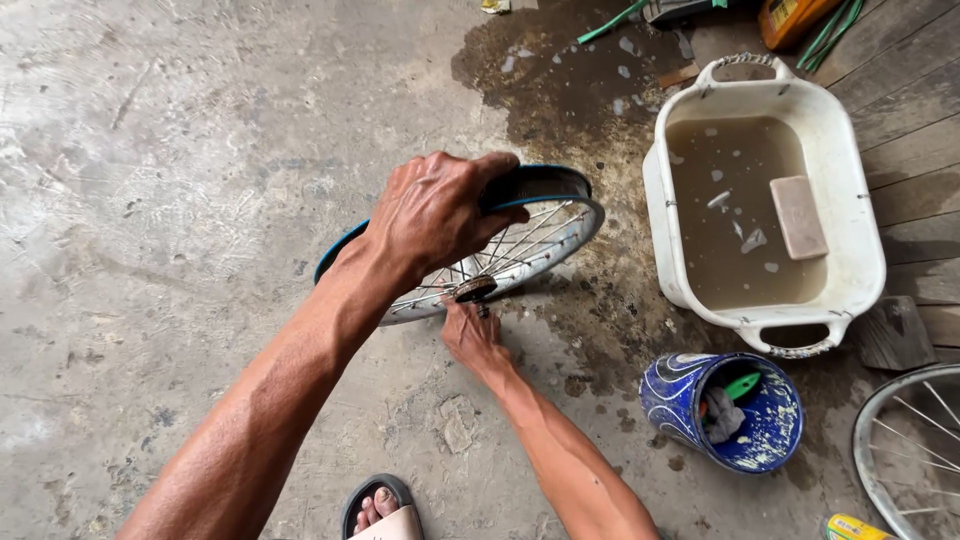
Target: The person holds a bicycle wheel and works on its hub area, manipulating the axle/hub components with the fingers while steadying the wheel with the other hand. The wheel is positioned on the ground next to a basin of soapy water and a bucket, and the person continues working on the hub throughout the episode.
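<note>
Your sandalled foot (385, 510) sits at the bottom of the view on the concrete floor (150, 200), and both bare forearms reach forward from there to a spoked bicycle wheel (540, 235) stood on edge in the middle of the scene. Your right hand (475, 335) is lower and nearer, fingers closed at the hub (474, 290) — whether they pinch a nut or a small tool is hard to tell at this size. Your left hand (435, 215) is clamped over the top of the rim, gripping it where a blue rim strip (545, 183) runs around the metal.

Just right of your right forearm lies a blue-and-white can (722, 410) tipped on its side, with a grey rag and a green-handled tool showing in its mouth. Beyond it, a white plastic tub (850, 200) holds murky water with a brick-shaped block lying in it. A second wheel (905, 450) edges in at the lower right, and wooden planks (915, 130) run behind the tub.

The risks look plain: the wheel balances on its edge on a wet, stained patch of floor, so a slackened left-hand grip could let it slide or topple toward the tub — and fingers working near the spokes could get nipped if it turns.
</note>
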Demonstrator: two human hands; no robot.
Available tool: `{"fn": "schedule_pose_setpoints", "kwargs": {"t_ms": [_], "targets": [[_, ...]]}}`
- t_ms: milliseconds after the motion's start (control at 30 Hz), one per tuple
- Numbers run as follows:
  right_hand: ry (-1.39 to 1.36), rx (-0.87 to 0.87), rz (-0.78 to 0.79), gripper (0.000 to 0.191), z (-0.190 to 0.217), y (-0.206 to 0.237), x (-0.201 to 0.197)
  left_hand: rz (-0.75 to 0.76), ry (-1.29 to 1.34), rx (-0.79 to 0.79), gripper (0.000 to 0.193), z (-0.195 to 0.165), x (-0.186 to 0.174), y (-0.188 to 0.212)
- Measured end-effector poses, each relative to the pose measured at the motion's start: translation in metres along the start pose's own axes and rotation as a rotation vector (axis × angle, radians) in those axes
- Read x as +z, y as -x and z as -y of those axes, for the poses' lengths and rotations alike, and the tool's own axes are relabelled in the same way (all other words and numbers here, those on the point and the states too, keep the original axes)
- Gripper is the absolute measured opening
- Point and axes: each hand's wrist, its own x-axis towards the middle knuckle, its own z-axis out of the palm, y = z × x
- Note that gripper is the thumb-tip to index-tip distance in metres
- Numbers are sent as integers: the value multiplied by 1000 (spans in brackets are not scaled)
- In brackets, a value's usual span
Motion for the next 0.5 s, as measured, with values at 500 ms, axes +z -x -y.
{"fn": "schedule_pose_setpoints", "kwargs": {"t_ms": [500], "targets": [[-85,-12,58,60,8,18,3,-6,50,-5,39,5,-15,12]]}}
